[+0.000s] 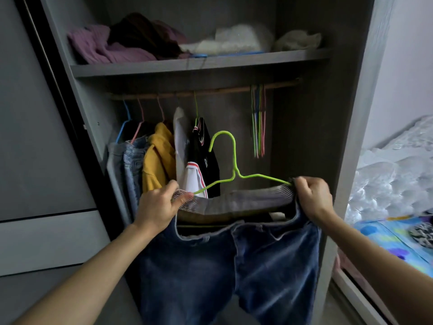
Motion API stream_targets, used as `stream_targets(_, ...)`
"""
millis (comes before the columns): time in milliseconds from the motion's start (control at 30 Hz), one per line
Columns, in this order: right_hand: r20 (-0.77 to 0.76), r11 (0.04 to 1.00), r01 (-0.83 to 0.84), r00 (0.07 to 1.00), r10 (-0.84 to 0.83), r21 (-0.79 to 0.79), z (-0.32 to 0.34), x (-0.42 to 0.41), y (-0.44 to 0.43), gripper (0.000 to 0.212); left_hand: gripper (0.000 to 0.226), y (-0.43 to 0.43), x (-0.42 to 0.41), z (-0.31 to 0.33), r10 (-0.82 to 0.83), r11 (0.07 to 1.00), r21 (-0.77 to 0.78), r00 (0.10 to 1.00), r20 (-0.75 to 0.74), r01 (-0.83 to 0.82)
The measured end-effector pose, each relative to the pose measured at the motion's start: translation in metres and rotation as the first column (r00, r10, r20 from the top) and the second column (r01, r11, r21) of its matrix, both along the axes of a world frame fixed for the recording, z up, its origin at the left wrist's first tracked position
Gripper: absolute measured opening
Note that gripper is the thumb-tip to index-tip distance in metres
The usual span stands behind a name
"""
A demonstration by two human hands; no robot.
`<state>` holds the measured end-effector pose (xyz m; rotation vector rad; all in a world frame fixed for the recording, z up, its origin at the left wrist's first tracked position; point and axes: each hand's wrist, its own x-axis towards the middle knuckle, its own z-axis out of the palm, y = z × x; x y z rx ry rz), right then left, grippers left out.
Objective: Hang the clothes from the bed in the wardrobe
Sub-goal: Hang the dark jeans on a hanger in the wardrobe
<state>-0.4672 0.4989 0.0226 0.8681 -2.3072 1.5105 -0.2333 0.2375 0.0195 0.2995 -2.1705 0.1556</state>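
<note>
Several garments already hang on the rail (203, 90) at upper centre, while left hand (158, 206) and right hand (312, 198) grip jeans (234, 261) stretched on a green hanger (234, 170), not yet hooked.

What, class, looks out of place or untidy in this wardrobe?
On the upper shelf, what looks like a blue hanger lies flat under the white pile instead of hanging on the rail. Beside it, the purple knit and a dark garment are heaped, not folded. The jeans, gripped by left hand and right hand, look fine.
</note>
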Motion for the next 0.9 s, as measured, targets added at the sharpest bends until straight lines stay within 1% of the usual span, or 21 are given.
stream_targets(67, 0.007, 1.000, 0.028, 1.000, -0.028, 0.001, 0.007, -0.008, 0.005, 0.043, 0.064, -0.007, 0.005, -0.006, 0.019, 0.987, 0.160, 0.999, -0.028, -0.014)
stream_targets(133, 0.012, 0.998, 0.062, 0.998, -0.062, 0.013, 0.011, -0.014, 0.007, 0.044, 0.059, -0.006, 0.004, -0.012, -0.004, 0.944, 0.328, 0.999, -0.033, 0.015)
stream_targets(200, 0.024, 0.996, 0.092, 0.995, -0.092, 0.008, 0.013, -0.023, 0.012, 0.046, 0.057, 0.001, 0.001, -0.018, -0.094, 0.842, 0.529, 0.994, -0.053, 0.108)
stream_targets(233, 0.031, 0.994, 0.107, 0.994, -0.108, 0.005, 0.014, -0.028, 0.015, 0.046, 0.057, 0.004, 0.000, -0.024, -0.140, 0.794, 0.589, 0.988, -0.058, 0.147)
stream_targets(267, 0.041, 0.993, 0.118, 0.992, -0.118, 0.001, 0.014, -0.033, 0.019, 0.046, 0.056, 0.006, -0.002, -0.030, -0.163, 0.771, 0.615, 0.985, -0.062, 0.167)
stream_targets(300, 0.054, 0.993, 0.118, 0.992, -0.118, -0.003, 0.014, -0.039, 0.023, 0.046, 0.053, 0.006, -0.004, -0.035, -0.153, 0.778, 0.607, 0.986, -0.062, 0.159)
stream_targets(367, 0.096, 0.997, 0.073, 0.993, -0.070, -0.027, 0.015, -0.046, 0.031, 0.042, 0.037, 0.009, -0.011, -0.039, -0.100, 0.781, 0.608, 0.990, -0.103, 0.142)
stream_targets(400, 0.112, 0.999, 0.007, 0.994, -0.001, -0.052, 0.017, -0.047, 0.035, 0.039, 0.023, 0.012, -0.015, -0.036, -0.086, 0.741, 0.648, 0.982, -0.169, 0.176)
stream_targets(433, 0.108, 0.994, -0.088, 0.990, 0.095, -0.069, 0.019, -0.047, 0.039, 0.037, 0.017, 0.014, -0.020, -0.030, -0.071, 0.696, 0.682, 0.968, -0.243, 0.222)
stream_targets(467, 0.079, 0.980, -0.194, 0.977, 0.198, -0.054, 0.021, -0.046, 0.045, 0.037, 0.020, 0.016, -0.024, -0.023, -0.049, 0.673, 0.698, 0.956, -0.289, 0.245)
stream_targets(500, 0.040, 0.959, -0.282, 0.959, 0.282, -0.003, 0.023, -0.044, 0.051, 0.036, 0.022, 0.017, -0.029, -0.017, -0.037, 0.674, 0.697, 0.954, -0.299, 0.244)
stream_targets(533, 0.006, 0.939, -0.337, 0.942, 0.337, 0.066, 0.025, -0.042, 0.056, 0.033, 0.022, 0.014, -0.034, -0.013, -0.021, 0.711, 0.676, 0.967, -0.254, 0.194)
stream_targets(567, -0.029, 0.925, -0.356, 0.931, 0.363, 0.136, 0.028, -0.040, 0.061, 0.028, 0.023, 0.011, -0.040, -0.009, 0.005, 0.776, 0.623, 0.985, -0.171, 0.104)
stream_targets(600, -0.062, 0.918, -0.347, 0.929, 0.365, 0.192, 0.030, -0.038, 0.064, 0.022, 0.024, 0.008, -0.043, -0.004, 0.057, 0.851, 0.524, 0.997, -0.060, -0.017)
stream_targets(633, -0.092, 0.916, -0.330, 0.929, 0.358, 0.228, 0.032, -0.035, 0.067, 0.016, 0.023, 0.004, -0.046, -0.001, 0.116, 0.915, 0.382, 0.992, 0.054, -0.127)
stream_targets(667, -0.109, 0.916, -0.315, 0.931, 0.349, 0.247, 0.033, -0.032, 0.069, 0.011, 0.022, 0.001, -0.048, 0.002, 0.151, 0.958, 0.221, 0.976, 0.156, -0.184)
stream_targets(700, -0.114, 0.917, -0.306, 0.932, 0.343, 0.256, 0.032, -0.029, 0.070, 0.008, 0.019, 0.002, -0.049, 0.003, 0.167, 0.979, 0.071, 0.955, 0.246, -0.189)
stream_targets(733, -0.113, 0.918, -0.301, 0.934, 0.338, 0.257, 0.031, -0.027, 0.072, 0.010, 0.017, 0.007, -0.050, 0.004, 0.184, 0.982, -0.031, 0.929, 0.321, -0.184)
stream_targets(767, -0.105, 0.920, -0.297, 0.937, 0.332, 0.256, 0.029, -0.025, 0.073, 0.013, 0.015, 0.015, -0.051, 0.004, 0.202, 0.979, -0.081, 0.907, 0.369, -0.185)
stream_targets(833, -0.071, 0.918, -0.311, 0.939, 0.337, 0.248, 0.025, -0.022, 0.077, 0.015, 0.017, 0.032, -0.055, 0.003, 0.221, 0.974, -0.043, 0.884, 0.412, -0.223)
stream_targets(900, 0.005, 0.921, -0.328, 0.942, 0.334, 0.209, 0.025, -0.016, 0.080, 0.016, 0.017, 0.038, -0.065, -0.001, 0.153, 0.978, 0.084, 0.924, 0.350, -0.193)
